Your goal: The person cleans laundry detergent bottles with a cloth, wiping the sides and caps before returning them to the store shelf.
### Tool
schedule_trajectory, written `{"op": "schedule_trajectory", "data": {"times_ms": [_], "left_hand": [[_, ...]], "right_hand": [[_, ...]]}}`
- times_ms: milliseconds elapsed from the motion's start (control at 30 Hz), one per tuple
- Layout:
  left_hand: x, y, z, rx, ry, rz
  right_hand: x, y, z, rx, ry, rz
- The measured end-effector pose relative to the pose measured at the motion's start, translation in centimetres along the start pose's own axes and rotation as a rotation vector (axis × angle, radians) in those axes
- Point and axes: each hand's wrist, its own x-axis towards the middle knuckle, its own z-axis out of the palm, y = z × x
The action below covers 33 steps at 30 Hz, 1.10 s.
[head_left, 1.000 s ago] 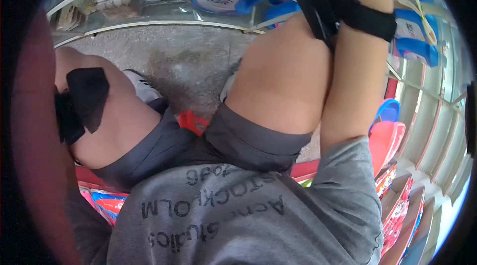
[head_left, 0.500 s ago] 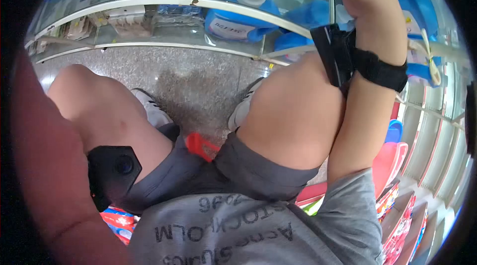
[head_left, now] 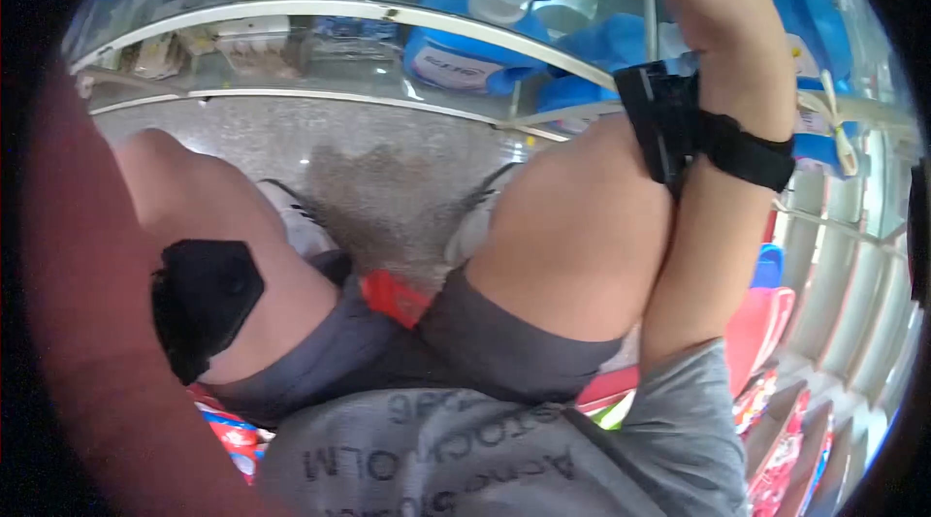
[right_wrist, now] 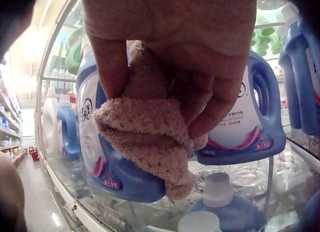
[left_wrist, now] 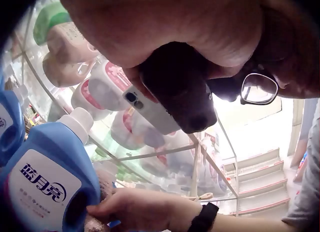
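Note:
My right hand (right_wrist: 170,47) holds a bunched, fluffy pink cloth (right_wrist: 142,142) in bent fingers. The cloth overlaps a blue detergent bottle (right_wrist: 90,142) on a glass shelf; a second blue bottle (right_wrist: 240,117) stands beyond the fingers. In the left wrist view, the right hand is at the side of a blue bottle (left_wrist: 50,187) with a white cap. My left hand (left_wrist: 165,22) is raised near a head with glasses (left_wrist: 260,88). Beneath it are a dark rounded object (left_wrist: 175,87) and a white device with lenses (left_wrist: 157,114). I cannot tell whether the left hand holds these.
A white-edged glass shelf (head_left: 291,8) runs across in front of my bare knees. More blue bottles (head_left: 456,61) and small packages (head_left: 254,44) stand lower down. White bottles (left_wrist: 107,87) line other glass shelves. A pink basin (head_left: 759,333) and slatted racks (head_left: 829,265) are at the right.
The head view has shifted, so more of the shelves shows and the right hand with the cloth has come in at the top edge. The left wrist's black camera sits lower than at first.

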Motion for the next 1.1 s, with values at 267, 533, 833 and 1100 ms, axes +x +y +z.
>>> {"op": "schedule_trajectory", "data": {"times_ms": [267,533,833,1100], "left_hand": [[0.4,0.5,-0.2,-0.030,0.023,0.014],[0.0,1.8,-1.4,-0.016,0.047,-0.030],[0.5,2.2,-1.6,-0.036,0.164,0.013],[0.1,2.9,-1.8,-0.037,0.171,0.000]], "right_hand": [[0.2,1.3,-2.9,-0.001,-0.047,-0.160],[-0.7,1.9,-1.5,-0.007,-0.003,0.098],[0.5,-0.5,-2.3,-0.098,-0.035,-0.045],[1.7,1.7,-3.0,-0.071,-0.079,-0.100]]}}
